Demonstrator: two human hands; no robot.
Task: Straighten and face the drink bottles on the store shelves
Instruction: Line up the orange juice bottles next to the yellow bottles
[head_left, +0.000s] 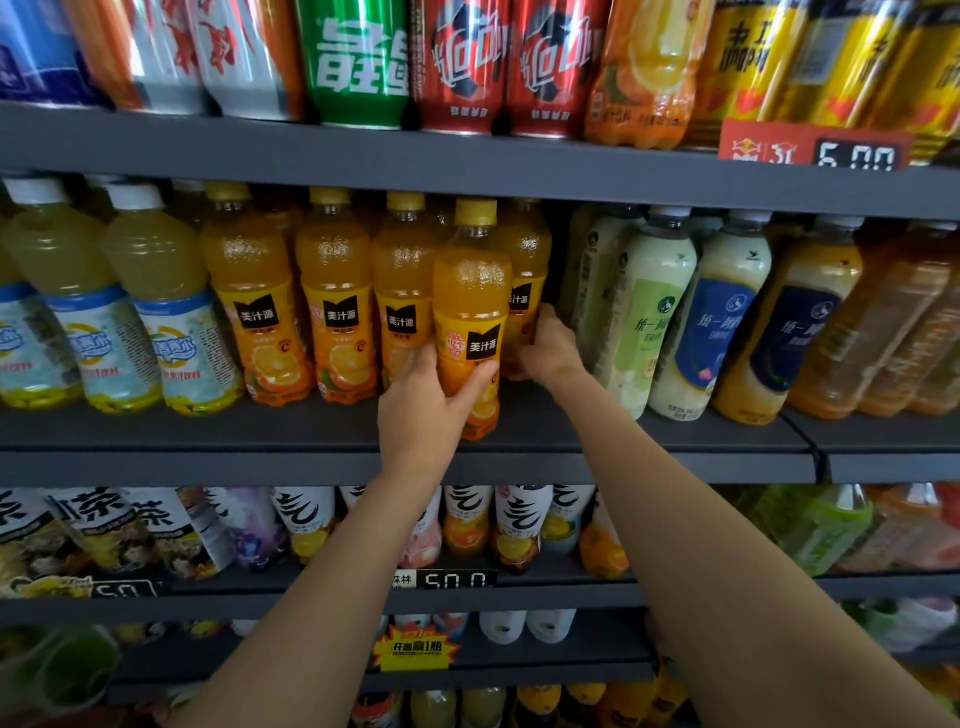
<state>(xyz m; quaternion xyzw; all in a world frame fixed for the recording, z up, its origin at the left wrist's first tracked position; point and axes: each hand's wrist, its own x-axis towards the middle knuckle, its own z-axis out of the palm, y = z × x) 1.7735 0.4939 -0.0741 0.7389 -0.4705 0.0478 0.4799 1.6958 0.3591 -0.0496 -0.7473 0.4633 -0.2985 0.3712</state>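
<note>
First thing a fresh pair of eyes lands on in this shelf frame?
Mid-frame on the middle shelf, the left hand grips an orange juice bottle standing forward of its row, label facing out. Just to its right, the right hand holds the next orange bottle further back. Above, red cans and a green can stand out brightly on the top shelf.

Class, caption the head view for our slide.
Left hand grips an orange juice bottle while right hand touches the bottle behind.

Five orange juice bottles (471, 317), two red cans (506, 67), two hands (426, 410).
</note>
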